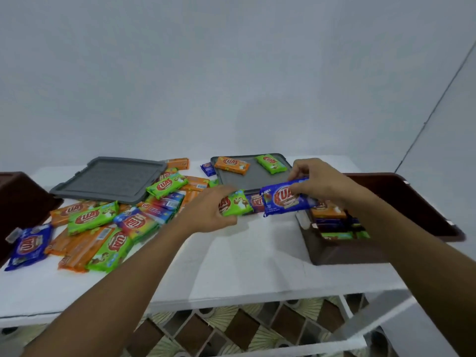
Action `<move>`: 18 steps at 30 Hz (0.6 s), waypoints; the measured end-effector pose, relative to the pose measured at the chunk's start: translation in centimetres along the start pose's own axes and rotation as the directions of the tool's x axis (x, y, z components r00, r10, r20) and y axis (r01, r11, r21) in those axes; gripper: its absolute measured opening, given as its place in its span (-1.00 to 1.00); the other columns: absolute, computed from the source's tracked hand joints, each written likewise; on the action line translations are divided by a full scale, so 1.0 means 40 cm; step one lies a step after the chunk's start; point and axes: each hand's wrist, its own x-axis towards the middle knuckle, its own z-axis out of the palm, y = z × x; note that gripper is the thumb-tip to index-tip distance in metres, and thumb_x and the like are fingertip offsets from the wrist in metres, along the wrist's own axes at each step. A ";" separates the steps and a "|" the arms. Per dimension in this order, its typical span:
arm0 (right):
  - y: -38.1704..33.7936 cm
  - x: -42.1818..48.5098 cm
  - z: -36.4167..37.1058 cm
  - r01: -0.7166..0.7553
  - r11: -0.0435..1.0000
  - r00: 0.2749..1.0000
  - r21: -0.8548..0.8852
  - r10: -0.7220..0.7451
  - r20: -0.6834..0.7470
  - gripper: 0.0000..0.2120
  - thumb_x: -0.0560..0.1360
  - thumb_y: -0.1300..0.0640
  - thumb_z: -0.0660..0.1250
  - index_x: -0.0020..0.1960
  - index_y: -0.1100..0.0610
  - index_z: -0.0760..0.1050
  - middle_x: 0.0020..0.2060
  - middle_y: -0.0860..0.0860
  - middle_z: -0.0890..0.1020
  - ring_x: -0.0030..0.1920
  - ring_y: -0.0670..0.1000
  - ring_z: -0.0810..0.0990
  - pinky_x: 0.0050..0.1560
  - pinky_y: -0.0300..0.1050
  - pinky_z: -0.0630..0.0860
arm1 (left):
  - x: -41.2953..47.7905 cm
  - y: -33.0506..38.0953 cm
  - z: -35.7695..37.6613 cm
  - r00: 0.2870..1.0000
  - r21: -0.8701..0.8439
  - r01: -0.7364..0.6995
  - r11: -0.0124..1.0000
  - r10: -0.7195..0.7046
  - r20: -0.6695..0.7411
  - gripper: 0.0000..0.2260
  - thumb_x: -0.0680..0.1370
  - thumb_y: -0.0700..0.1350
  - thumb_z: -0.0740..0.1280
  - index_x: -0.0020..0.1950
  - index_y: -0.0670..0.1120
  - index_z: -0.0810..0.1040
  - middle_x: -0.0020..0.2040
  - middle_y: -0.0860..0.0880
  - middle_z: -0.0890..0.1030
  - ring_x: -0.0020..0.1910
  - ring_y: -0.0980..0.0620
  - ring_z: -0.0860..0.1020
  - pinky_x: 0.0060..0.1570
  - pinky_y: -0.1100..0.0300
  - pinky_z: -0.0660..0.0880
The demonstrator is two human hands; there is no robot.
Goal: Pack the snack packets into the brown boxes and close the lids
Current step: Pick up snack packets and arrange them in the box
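The white desk (244, 253) holds it all. One brown box (342, 253) sits on the right, and many packets already stand in it on their thin sides. It looks nearly full, so one more packet may not fit. Then the top would not shut flat. A second brown box (23, 199) shows only a bit at the left edge.

Two grey lids lie at the back. The left lid (110, 179) is bare. The right lid (247, 176) has an orange and a green packet on it. If someone lifts that lid first, those two could slide off.

The big pile of snack packets (103, 228) lies loose on the left. One blue packet (28, 244) sits close to the desk edge, and a bump could knock it to the floor.

The left hand (206, 212) has its fingers curled round a green packet (235, 203) over the middle of the desk. The right hand (319, 181) pinches a blue snack packet (286, 199) by its top edge, just beside the right box. The wrappers look shiny and smooth, so that small pinch could slip.
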 end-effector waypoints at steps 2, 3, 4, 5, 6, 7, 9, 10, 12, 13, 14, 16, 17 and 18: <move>0.056 -0.015 -0.063 -0.018 0.999 0.999 0.041 0.020 -0.042 -0.83 0.46 0.09 0.46 -0.04 0.06 0.49 -0.04 -0.04 0.62 -0.08 -0.04 0.64 -0.26 -0.17 0.59 | 0.046 0.067 -0.003 1.000 0.016 -0.003 1.000 0.002 0.017 -0.33 0.44 0.10 0.43 0.50 0.06 0.29 0.41 0.00 0.42 0.32 0.00 0.41 0.21 0.12 0.39; 0.088 -0.019 -0.091 -0.034 0.998 0.998 0.062 0.037 -0.051 -0.84 0.47 0.11 0.45 -0.03 0.08 0.49 -0.06 -0.02 0.63 -0.09 -0.04 0.65 -0.27 -0.17 0.59 | 0.068 0.100 -0.004 0.999 0.004 -0.023 1.000 0.023 0.026 -0.34 0.44 0.12 0.43 0.50 0.06 0.28 0.42 0.01 0.40 0.33 0.00 0.40 0.22 0.13 0.38; 0.124 -0.026 -0.121 -0.058 0.995 0.996 0.079 0.062 -0.059 -0.85 0.47 0.13 0.44 -0.04 0.10 0.49 -0.08 0.00 0.64 -0.10 -0.02 0.66 -0.28 -0.16 0.59 | 0.091 0.141 -0.003 0.998 -0.010 -0.053 0.999 0.054 0.031 -0.34 0.45 0.12 0.43 0.49 0.06 0.28 0.43 0.01 0.40 0.34 0.00 0.39 0.23 0.14 0.37; 0.165 -0.031 -0.151 -0.082 0.992 0.994 0.093 0.088 -0.061 -0.86 0.47 0.14 0.44 -0.05 0.11 0.49 -0.09 0.02 0.65 -0.10 0.00 0.67 -0.27 -0.13 0.59 | 0.117 0.183 0.000 0.996 -0.018 -0.087 0.996 0.088 0.026 -0.34 0.44 0.11 0.44 0.49 0.05 0.29 0.42 0.02 0.40 0.34 0.00 0.39 0.24 0.14 0.37; 0.201 -0.035 -0.171 -0.099 0.990 0.993 0.102 0.105 -0.059 -0.87 0.47 0.15 0.44 -0.06 0.12 0.49 -0.11 0.03 0.65 -0.09 0.01 0.67 -0.27 -0.10 0.59 | 0.138 0.217 0.001 0.993 -0.018 -0.121 0.993 0.121 0.011 -0.34 0.42 0.11 0.44 0.48 0.06 0.30 0.41 0.02 0.41 0.33 0.00 0.41 0.23 0.11 0.39; 0.242 -0.040 -0.193 -0.110 0.988 0.992 0.105 0.116 -0.056 -0.87 0.46 0.17 0.44 -0.08 0.13 0.49 -0.13 0.05 0.66 -0.09 0.02 0.68 -0.26 -0.07 0.60 | 0.161 0.257 0.006 0.989 -0.014 -0.151 0.988 0.151 -0.005 -0.34 0.40 0.10 0.43 0.47 0.07 0.30 0.38 0.03 0.43 0.29 0.01 0.43 0.20 0.10 0.41; 0.312 -0.050 -0.226 -0.128 0.987 0.991 0.100 0.132 -0.036 -0.88 0.44 0.21 0.44 -0.11 0.16 0.50 -0.17 0.07 0.67 -0.11 0.04 0.69 -0.22 0.02 0.63 | 0.201 0.336 0.018 0.981 -0.001 -0.191 0.982 0.190 -0.026 -0.34 0.39 0.08 0.43 0.46 0.07 0.31 0.33 0.03 0.47 0.23 0.02 0.45 0.11 0.13 0.42; 0.345 -0.055 -0.241 -0.142 0.986 0.989 0.083 0.144 -0.019 -0.89 0.43 0.22 0.44 -0.12 0.16 0.50 -0.18 0.08 0.68 -0.12 0.05 0.69 -0.19 0.07 0.64 | 0.222 0.378 0.028 0.978 0.010 -0.209 0.978 0.209 -0.018 -0.35 0.39 0.07 0.44 0.45 0.06 0.32 0.32 0.03 0.47 0.22 0.03 0.45 0.09 0.15 0.40; 0.405 -0.065 -0.262 -0.158 0.987 0.987 0.019 0.158 0.040 -0.90 0.43 0.25 0.43 -0.13 0.15 0.51 -0.18 0.09 0.67 -0.12 0.05 0.68 -0.17 0.03 0.63 | 0.256 0.452 0.053 0.967 0.043 -0.252 0.967 0.250 0.051 -0.36 0.40 0.07 0.46 0.44 0.04 0.33 0.29 0.03 0.49 0.18 0.03 0.46 0.06 0.16 0.40; 0.431 -0.068 -0.268 -0.155 0.988 0.984 -0.013 0.156 0.087 -0.90 0.44 0.26 0.42 -0.12 0.13 0.51 -0.17 0.08 0.66 -0.12 0.04 0.67 -0.18 -0.03 0.62 | 0.270 0.483 0.071 0.955 0.072 -0.280 0.957 0.270 0.121 -0.36 0.40 0.09 0.46 0.43 0.05 0.33 0.26 0.03 0.50 0.16 0.03 0.46 0.06 0.14 0.43; 0.450 -0.072 -0.271 -0.143 0.989 0.978 -0.042 0.148 0.145 -0.89 0.45 0.27 0.41 -0.12 0.11 0.52 -0.16 0.05 0.65 -0.11 0.04 0.66 -0.18 -0.07 0.61 | 0.284 0.508 0.091 0.942 0.109 -0.301 0.947 0.277 0.191 -0.35 0.38 0.13 0.46 0.42 0.06 0.33 0.23 0.02 0.51 0.13 0.01 0.47 0.06 0.09 0.46; 0.489 -0.072 -0.270 -0.080 0.984 0.963 -0.160 0.117 0.242 -0.85 0.45 0.26 0.41 -0.14 0.03 0.52 -0.17 -0.04 0.60 -0.07 0.04 0.62 -0.15 -0.13 0.56 | 0.307 0.547 0.144 0.917 0.199 -0.304 0.931 0.230 0.328 -0.34 0.35 0.18 0.46 0.39 0.09 0.32 0.17 -0.02 0.52 0.11 -0.06 0.49 0.03 0.03 0.47; 0.500 -0.069 -0.263 -0.026 0.965 0.959 -0.261 0.098 0.266 -0.83 0.45 0.23 0.41 -0.15 -0.02 0.50 -0.18 -0.10 0.54 -0.06 0.03 0.58 -0.16 -0.18 0.50 | 0.310 0.558 0.168 0.903 0.233 -0.296 0.926 0.192 0.384 -0.33 0.35 0.18 0.47 0.39 0.10 0.31 0.16 -0.05 0.52 0.10 -0.09 0.50 0.01 0.02 0.47; 0.508 -0.068 -0.256 0.037 0.929 0.958 -0.368 0.072 0.277 -0.82 0.46 0.19 0.42 -0.15 -0.06 0.48 -0.20 -0.15 0.47 -0.07 0.00 0.53 -0.16 -0.22 0.44 | 0.310 0.564 0.195 0.885 0.254 -0.289 0.923 0.156 0.438 -0.33 0.36 0.16 0.48 0.40 0.09 0.31 0.16 -0.07 0.51 0.10 -0.11 0.50 0.00 0.03 0.46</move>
